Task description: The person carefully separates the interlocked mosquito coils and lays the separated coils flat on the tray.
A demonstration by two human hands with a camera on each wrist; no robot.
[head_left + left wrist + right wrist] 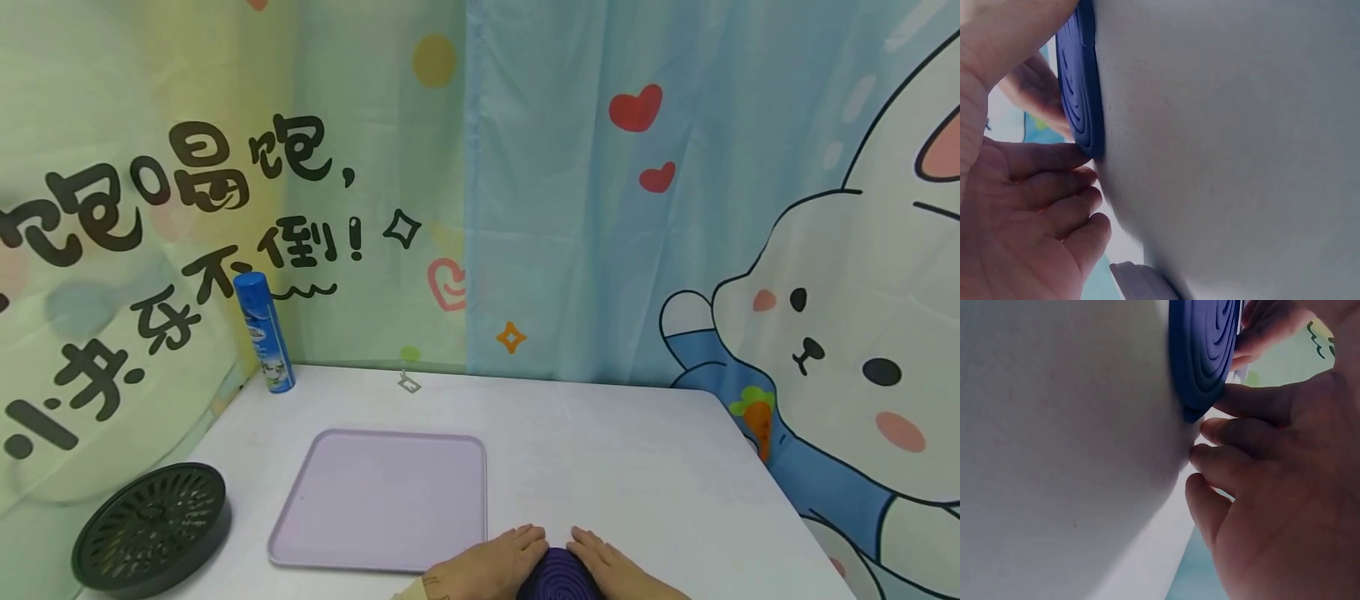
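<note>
A dark purple round trivet with concentric grooves (560,577) lies at the bottom of the head view, its near part cut off by the frame. My left hand (489,567) holds its left side and my right hand (619,567) its right side. In the left wrist view, the left index fingertip meets the rim of the trivet (1079,94), with the thumb at another part of the edge. From the right wrist view, the right index fingertip touches the trivet's rim (1200,369); the other fingers are bent beside it, and the right thumb is mostly out of view.
A pale purple tray (386,500) lies on the white table (600,450), left of the hands. A dark round slotted container (153,529) stands at the left edge. Further back is a blue spray can (266,333). A printed curtain (540,192) hangs behind the table.
</note>
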